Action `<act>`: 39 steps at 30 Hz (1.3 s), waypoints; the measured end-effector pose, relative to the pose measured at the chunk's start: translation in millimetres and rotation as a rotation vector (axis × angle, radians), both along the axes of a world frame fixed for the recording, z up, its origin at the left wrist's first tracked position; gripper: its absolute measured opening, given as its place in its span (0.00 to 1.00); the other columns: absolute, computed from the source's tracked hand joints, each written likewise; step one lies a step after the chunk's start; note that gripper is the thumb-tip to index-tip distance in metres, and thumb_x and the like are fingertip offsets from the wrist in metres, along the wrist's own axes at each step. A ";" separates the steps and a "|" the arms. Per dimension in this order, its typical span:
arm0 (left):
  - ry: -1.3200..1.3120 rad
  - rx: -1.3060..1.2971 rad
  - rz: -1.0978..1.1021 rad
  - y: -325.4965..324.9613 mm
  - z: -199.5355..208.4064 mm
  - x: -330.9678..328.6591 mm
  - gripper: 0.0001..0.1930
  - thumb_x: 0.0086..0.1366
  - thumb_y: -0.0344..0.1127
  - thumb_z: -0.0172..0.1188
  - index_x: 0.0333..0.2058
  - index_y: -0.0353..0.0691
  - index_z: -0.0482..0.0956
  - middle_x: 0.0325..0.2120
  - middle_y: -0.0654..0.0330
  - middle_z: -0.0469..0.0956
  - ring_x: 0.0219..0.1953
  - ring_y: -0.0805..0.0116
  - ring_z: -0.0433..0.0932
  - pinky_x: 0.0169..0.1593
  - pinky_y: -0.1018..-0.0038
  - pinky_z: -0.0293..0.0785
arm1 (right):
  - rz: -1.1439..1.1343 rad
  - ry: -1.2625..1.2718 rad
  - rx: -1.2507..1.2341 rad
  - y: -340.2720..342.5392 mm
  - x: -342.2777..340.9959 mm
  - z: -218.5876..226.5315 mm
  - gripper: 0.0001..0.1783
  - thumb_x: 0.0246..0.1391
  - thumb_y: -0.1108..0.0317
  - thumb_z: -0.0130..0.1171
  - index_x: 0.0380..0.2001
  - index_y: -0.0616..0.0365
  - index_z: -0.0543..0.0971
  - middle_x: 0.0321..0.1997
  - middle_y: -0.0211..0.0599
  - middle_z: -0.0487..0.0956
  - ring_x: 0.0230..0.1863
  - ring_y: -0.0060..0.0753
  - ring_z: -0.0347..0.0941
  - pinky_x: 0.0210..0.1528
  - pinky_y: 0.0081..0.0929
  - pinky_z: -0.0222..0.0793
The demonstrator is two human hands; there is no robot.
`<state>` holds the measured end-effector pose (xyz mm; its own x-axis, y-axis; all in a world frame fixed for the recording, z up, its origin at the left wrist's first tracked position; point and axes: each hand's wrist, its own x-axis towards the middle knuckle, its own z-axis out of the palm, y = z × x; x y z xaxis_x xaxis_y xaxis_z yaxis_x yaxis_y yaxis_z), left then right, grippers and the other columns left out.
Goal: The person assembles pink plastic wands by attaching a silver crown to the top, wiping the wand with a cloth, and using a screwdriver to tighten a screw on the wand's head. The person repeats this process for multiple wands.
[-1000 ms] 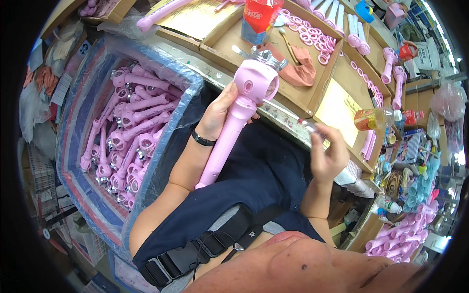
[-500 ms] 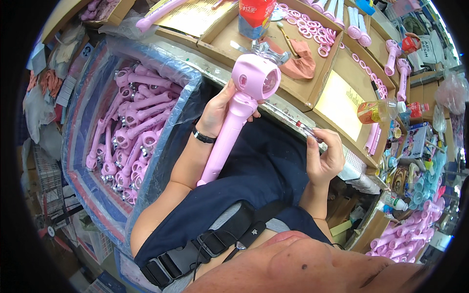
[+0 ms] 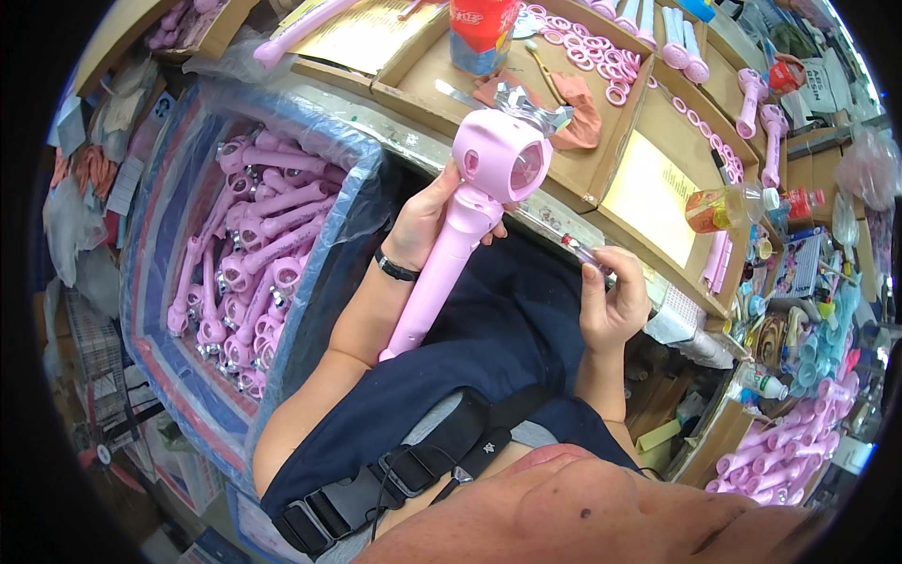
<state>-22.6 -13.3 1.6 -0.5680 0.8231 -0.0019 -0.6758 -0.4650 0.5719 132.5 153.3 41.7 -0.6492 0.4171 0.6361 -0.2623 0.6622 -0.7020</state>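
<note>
My left hand (image 3: 425,224), with a black wristband, is closed round a pink toy wand (image 3: 434,287) just below its round head. The wand stands tilted, its lower end against my dark blue clothing. A silver crown-shaped piece (image 3: 533,110) tops the head, which has a round opening facing right and a small slot. In my right hand (image 3: 613,299), thumb and fingers pinch a slim, shiny tool with a red tip (image 3: 583,250); its exact kind cannot be made out. The tool points toward the wand but stays apart from it.
To the left, a plastic-lined blue bag (image 3: 362,169) holds many pink wands (image 3: 272,211). On the bench, cardboard trays (image 3: 587,188) hold pink rings (image 3: 601,56), an orange cloth (image 3: 578,117) and a red cup (image 3: 484,33). A drink bottle (image 3: 719,209) lies at right. More pink parts (image 3: 785,446) are piled lower right.
My right hand and the slim tool have moved slightly left, toward the wand. The wand's head has turned and shifted a little to the right in my left hand.
</note>
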 end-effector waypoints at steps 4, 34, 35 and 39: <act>0.121 -0.095 0.057 -0.7 6.8 0.7 0.26 0.69 0.53 0.41 0.57 0.41 0.57 0.38 0.49 0.75 0.30 0.63 0.79 0.29 0.75 0.77 | -0.024 -0.062 -0.011 4.0 0.8 -11.1 0.09 0.46 0.79 0.63 0.32 0.65 0.76 0.30 0.41 0.78 0.28 0.31 0.73 0.32 0.21 0.70; -0.065 -0.026 0.038 -8.1 -7.1 -7.9 0.28 0.68 0.55 0.38 0.54 0.36 0.63 0.40 0.44 0.76 0.31 0.59 0.80 0.28 0.74 0.78 | -0.156 -0.233 -0.173 -2.9 20.7 14.8 0.13 0.57 0.69 0.53 0.20 0.62 0.72 0.15 0.38 0.71 0.16 0.33 0.67 0.21 0.24 0.62; -0.080 0.009 0.048 -9.7 -7.3 -9.5 0.29 0.68 0.56 0.37 0.54 0.36 0.64 0.40 0.44 0.76 0.30 0.59 0.80 0.29 0.73 0.78 | -0.146 -0.277 -0.096 -2.9 20.7 15.0 0.12 0.56 0.69 0.54 0.20 0.62 0.72 0.16 0.38 0.71 0.17 0.34 0.67 0.21 0.25 0.62; -0.162 0.091 -0.027 -9.7 -6.7 -8.7 0.29 0.68 0.56 0.38 0.53 0.35 0.64 0.39 0.44 0.75 0.30 0.58 0.79 0.29 0.71 0.77 | -0.063 -0.253 0.110 -5.0 11.6 7.6 0.10 0.53 0.68 0.58 0.22 0.61 0.72 0.19 0.39 0.70 0.19 0.41 0.65 0.22 0.30 0.61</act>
